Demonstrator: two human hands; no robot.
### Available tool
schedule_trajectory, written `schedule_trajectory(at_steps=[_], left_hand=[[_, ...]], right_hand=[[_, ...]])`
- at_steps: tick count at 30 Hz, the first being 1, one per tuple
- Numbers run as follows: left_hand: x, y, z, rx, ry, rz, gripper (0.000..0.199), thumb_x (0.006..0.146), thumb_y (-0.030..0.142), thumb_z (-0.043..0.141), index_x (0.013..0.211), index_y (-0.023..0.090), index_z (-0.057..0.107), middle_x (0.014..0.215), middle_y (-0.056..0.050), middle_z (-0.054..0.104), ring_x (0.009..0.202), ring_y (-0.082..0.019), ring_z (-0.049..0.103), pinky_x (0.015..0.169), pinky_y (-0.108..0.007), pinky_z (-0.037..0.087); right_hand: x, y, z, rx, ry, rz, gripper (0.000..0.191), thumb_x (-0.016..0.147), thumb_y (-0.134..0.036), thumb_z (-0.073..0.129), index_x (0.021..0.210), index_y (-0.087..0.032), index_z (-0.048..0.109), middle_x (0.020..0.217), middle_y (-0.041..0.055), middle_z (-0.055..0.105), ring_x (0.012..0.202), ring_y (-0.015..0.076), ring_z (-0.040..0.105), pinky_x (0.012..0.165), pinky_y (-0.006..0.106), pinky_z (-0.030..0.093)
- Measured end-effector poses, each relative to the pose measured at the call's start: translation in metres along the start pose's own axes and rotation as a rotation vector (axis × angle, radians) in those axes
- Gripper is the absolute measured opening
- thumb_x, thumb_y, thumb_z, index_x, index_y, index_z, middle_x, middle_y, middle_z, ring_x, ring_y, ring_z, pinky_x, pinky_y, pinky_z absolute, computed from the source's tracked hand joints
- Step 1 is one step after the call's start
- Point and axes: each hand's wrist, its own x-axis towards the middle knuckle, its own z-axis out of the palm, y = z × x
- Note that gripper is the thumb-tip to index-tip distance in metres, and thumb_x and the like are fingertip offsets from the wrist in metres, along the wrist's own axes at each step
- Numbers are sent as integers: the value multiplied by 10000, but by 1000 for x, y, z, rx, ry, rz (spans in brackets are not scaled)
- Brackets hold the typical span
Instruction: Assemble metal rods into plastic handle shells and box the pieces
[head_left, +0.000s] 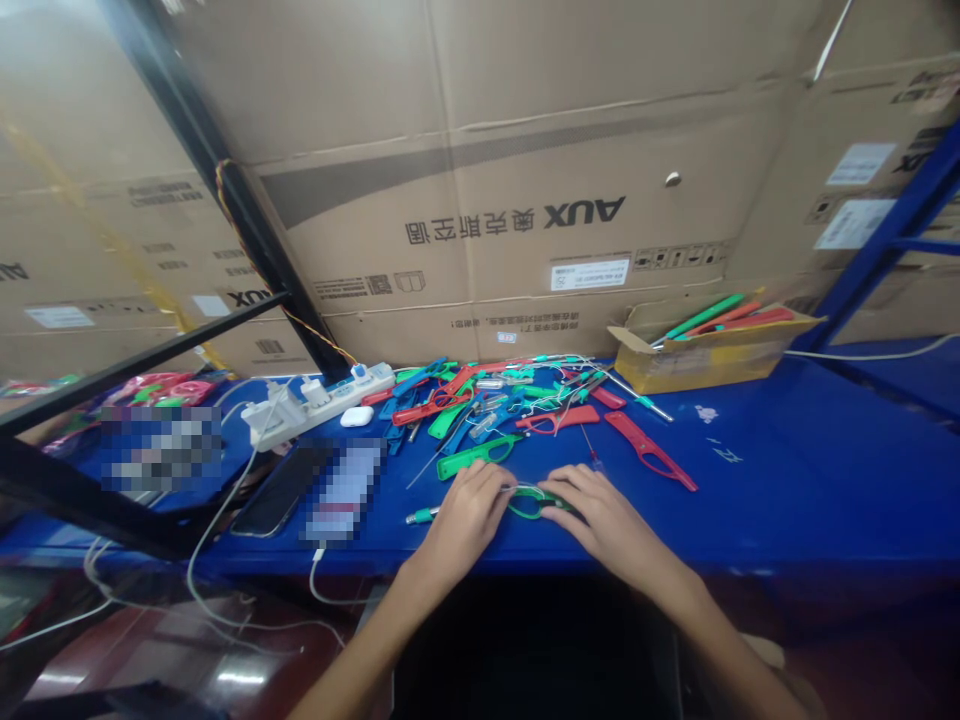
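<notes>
Well, the left hand (465, 522) and the right hand (611, 518) sat palm-down near the edge of the blue workbench (780, 490), curled inward and pinching a green plastic loop handle (534, 504) from either end, so that it lay between them. Their fingers (499, 482) covered much of it, and a thin metal part (513, 489) showed at its left end; how tightly either hand gripped was hard to make out. Just left of the left hand lay a metal tool stub with a green collar (422, 516). Farther off spread a tangled heap of red, green and blue plastic tool parts (487, 410), too overlapped to count, with a red loop handle (649, 450) lying apart to the right. A cardboard box (709, 365) at the far right held more coloured handles, partly hidden by its flaps. At left were a white power strip (319, 405), a white earbud case (356, 416) and a dark phone (281, 490), beside a pixelated patch (345, 490) that hid whatever lay there.
</notes>
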Motion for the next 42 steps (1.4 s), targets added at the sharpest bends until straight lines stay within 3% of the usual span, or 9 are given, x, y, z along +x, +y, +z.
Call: schedule_trajectory(at_steps=[5, 10, 19, 24, 32, 42], left_hand=[[0, -4, -2, -215, 22, -18, 75, 1010, 271, 619, 1017, 215, 670, 1026, -43, 713, 976, -215, 638, 908, -384, 502], [0, -5, -1, -283, 37, -44, 168, 1025, 321, 594, 1086, 221, 714, 1090, -72, 708, 1019, -229, 650, 920, -402, 525], [-3, -3, 0, -169, -15, -45, 209, 1004, 288, 628, 1204, 233, 657, 1177, -48, 707, 1093, -239, 640, 1013, -431, 494], [-7, -7, -8, -119, -34, -59, 306, 1008, 338, 622, 1301, 253, 606, 1232, -55, 701, 1153, -258, 633, 1044, -464, 480], [-16, -26, -34, -197, -102, -99, 168, 1034, 344, 585, 1149, 268, 680, 1129, -36, 724, 1058, -220, 667, 963, -403, 488], [-7, -15, -28, -109, -71, -11, 194, 1065, 226, 521, 1070, 220, 715, 1031, -22, 699, 922, -184, 633, 778, -336, 441]], right_hand=[[0, -4, -4, 19, 10, 2, 154, 1023, -320, 564, 1121, -248, 659, 1137, 63, 716, 1030, 227, 672, 937, 413, 534], [-6, -3, -1, -12, 57, -32, 157, 1033, -278, 539, 1049, -245, 691, 1152, 59, 734, 1026, 220, 681, 950, 407, 522], [-13, 8, -3, -18, 14, -76, 253, 1026, -253, 550, 1208, -295, 720, 1267, 54, 722, 1044, 237, 680, 958, 469, 534], [-17, 14, -3, 35, -5, -62, 277, 1030, -250, 543, 1237, -326, 713, 1302, 47, 701, 1076, 229, 669, 998, 487, 525], [-24, 14, 0, 39, -42, -13, 293, 1046, -266, 491, 1227, -348, 706, 1329, 35, 685, 1121, 247, 665, 1020, 528, 517], [-30, 20, 0, -39, -89, -60, 355, 1033, -195, 489, 1299, -363, 652, 1378, 12, 658, 1139, 221, 670, 987, 494, 545]])
